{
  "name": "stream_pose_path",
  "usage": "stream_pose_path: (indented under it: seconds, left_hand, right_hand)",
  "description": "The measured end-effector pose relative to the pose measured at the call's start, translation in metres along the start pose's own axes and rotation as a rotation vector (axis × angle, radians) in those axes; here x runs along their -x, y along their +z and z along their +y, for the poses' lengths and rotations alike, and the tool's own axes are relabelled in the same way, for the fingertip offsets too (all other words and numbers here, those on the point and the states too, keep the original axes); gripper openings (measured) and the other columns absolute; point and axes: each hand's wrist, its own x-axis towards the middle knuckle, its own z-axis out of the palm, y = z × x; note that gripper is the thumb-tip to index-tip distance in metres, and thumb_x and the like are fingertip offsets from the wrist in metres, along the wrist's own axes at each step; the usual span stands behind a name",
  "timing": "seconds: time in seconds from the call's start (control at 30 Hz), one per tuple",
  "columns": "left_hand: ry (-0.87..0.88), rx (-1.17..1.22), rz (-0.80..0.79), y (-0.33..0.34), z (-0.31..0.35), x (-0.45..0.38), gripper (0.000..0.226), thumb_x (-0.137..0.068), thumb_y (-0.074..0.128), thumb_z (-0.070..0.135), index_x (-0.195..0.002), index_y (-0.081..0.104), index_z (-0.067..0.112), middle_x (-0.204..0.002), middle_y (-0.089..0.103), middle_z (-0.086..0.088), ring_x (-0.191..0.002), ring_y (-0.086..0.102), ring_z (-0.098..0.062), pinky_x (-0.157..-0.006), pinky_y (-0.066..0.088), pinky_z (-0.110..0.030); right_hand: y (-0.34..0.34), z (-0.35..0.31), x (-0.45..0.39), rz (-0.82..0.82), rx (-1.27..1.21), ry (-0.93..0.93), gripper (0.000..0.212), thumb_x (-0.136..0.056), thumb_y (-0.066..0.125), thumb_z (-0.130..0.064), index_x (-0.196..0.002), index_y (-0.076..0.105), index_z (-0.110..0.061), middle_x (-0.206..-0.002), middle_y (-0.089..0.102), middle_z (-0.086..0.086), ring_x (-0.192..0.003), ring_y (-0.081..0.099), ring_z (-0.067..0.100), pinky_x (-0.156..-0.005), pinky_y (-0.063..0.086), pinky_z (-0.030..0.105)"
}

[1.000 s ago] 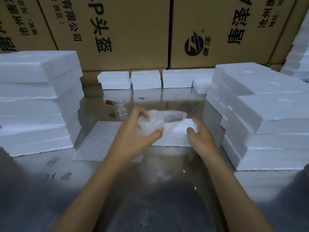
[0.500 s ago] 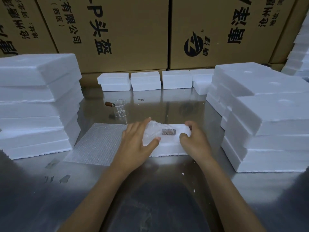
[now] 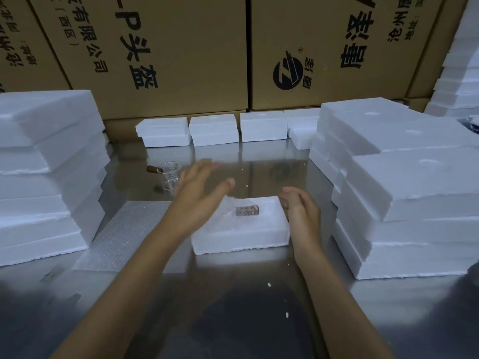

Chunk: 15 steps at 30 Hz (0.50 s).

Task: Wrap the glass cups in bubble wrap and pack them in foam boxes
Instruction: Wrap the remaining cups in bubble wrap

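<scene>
Brown cardboard cartons printed with black characters wall off the back of a shiny metal counter, whose surface mirrors the cartons dimly and carries a few white foam crumbs.

At the middle of the counter sits an open foam box, a low white block with grainy, ragged lower edges. In its hollow lies the wrapped cup, a cloudy bubble-wrap bundle with a brown speckled cylinder, probably the handle, showing through. The left hand hovers just above the box's left end, fingers spread and straight, blurred. The right hand stands edge-on just beside the box's right end, fingers relaxed, gripping nothing; whether it touches the foam cannot be told.

The step in hand appears to be closing this box. A lid should come down flat and square, pressed evenly at the corners: foam of this kind likely chips and crumbles if forced, and the bundle ought to sit below the rim first.

A flat sheet of bubble wrap lies left of the box, dimpled and translucent. Behind it stands an unwrapped glass cup, clear, thin-walled, with a brown side handle. Closed small foam boxes line the back, and tall stacks of foam pieces flank both sides.
</scene>
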Motion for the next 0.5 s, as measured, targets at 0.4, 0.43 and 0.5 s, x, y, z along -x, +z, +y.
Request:
stream_pose_path:
  seconds: [0.4, 0.43, 0.5]
  left_hand:
    - [0.08, -0.335, -0.404, 0.153, 0.061, -0.234, 0.057, -0.096, 0.054, 0.023, -0.15, 0.035, 0.017, -0.15, 0.034, -0.011, -0.128, 0.047, -0.03, -0.098, 0.043, -0.036]
    - [0.074, -0.355, -0.413, 0.165, 0.062, -0.25, 0.059, -0.097, 0.053, 0.023, -0.152, 0.032, 0.016, -0.152, 0.033, -0.011, -0.129, 0.046, -0.03, -0.1, 0.043, -0.037]
    - [0.056, -0.389, -0.433, 0.184, 0.061, -0.276, 0.062, -0.098, 0.051, 0.021, -0.155, 0.027, 0.015, -0.156, 0.03, -0.01, -0.134, 0.042, -0.031, -0.107, 0.041, -0.039]
  right_hand:
    - [0.019, 0.004, -0.039, 0.121, -0.098, 0.078, 0.03, -0.096, 0.045, -0.018, -0.079, 0.069, -0.024, -0.08, 0.072, -0.005, -0.079, 0.069, 0.017, -0.08, 0.059, 0.049]
    - [0.02, 0.006, -0.041, 0.129, -0.114, 0.089, 0.03, -0.096, 0.046, -0.018, -0.077, 0.069, -0.026, -0.079, 0.072, -0.005, -0.078, 0.069, 0.017, -0.08, 0.059, 0.049]
    - [0.022, 0.011, -0.046, 0.145, -0.146, 0.114, 0.03, -0.094, 0.048, -0.021, -0.073, 0.069, -0.026, -0.076, 0.072, -0.005, -0.076, 0.069, 0.018, -0.078, 0.059, 0.048]
